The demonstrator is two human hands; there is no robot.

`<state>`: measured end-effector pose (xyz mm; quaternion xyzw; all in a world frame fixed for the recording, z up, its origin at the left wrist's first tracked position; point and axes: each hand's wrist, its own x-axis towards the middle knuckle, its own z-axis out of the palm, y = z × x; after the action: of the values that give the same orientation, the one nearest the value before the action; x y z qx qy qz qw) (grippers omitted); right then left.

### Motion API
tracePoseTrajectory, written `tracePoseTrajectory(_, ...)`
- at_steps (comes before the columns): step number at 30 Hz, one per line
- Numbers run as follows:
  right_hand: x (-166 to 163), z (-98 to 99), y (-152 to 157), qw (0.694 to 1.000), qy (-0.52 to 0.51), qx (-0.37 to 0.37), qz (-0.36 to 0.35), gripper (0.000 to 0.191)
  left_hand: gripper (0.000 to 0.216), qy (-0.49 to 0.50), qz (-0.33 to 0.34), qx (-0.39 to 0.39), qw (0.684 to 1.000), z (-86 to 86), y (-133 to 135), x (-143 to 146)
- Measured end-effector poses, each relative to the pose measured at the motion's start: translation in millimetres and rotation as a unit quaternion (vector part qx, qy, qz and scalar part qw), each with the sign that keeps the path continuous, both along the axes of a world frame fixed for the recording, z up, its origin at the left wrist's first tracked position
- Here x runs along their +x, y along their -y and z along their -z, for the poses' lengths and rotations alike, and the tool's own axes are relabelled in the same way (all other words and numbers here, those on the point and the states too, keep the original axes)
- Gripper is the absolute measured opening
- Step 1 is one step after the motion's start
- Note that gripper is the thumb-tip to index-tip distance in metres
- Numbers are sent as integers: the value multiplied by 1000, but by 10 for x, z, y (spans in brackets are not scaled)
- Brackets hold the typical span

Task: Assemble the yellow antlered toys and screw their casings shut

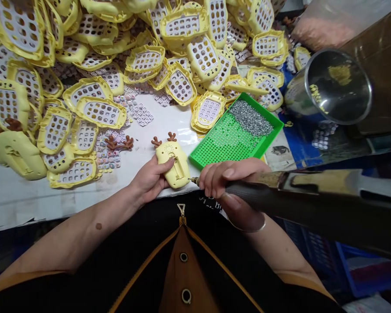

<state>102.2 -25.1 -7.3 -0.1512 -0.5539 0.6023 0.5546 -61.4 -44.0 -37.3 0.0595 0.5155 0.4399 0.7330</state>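
My left hand (pixel 151 178) is closed round a yellow toy casing (pixel 174 164) with brown antlers, back side up, at the table's near edge. My right hand (pixel 230 180) grips a powered screwdriver (pixel 299 198) whose long dark body runs off to the right. Its tip touches the casing's lower right side. A green perforated tray (pixel 226 141) just beyond my right hand holds a heap of small silver screws (pixel 249 117) in its far corner.
A large pile of yellow front shells (pixel 101 65) with white keypad grids covers the back of the white tabletop (pixel 35 195). Loose antler pieces (pixel 119 142) and button mats lie left of the casing. A metal cup (pixel 332 87) lies on its side at right.
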Motion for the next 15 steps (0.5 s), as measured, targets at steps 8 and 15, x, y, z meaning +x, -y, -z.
tracePoseTrajectory(8,-10,26,-26,999,34,-10,-33,18,46,-15,-2,-6,1000,-4,-1,24)
tracePoseTrajectory(15,-53,124,-21,996,70,46,-33,19,45,-34,-8,-8,999,-11,-3,53)
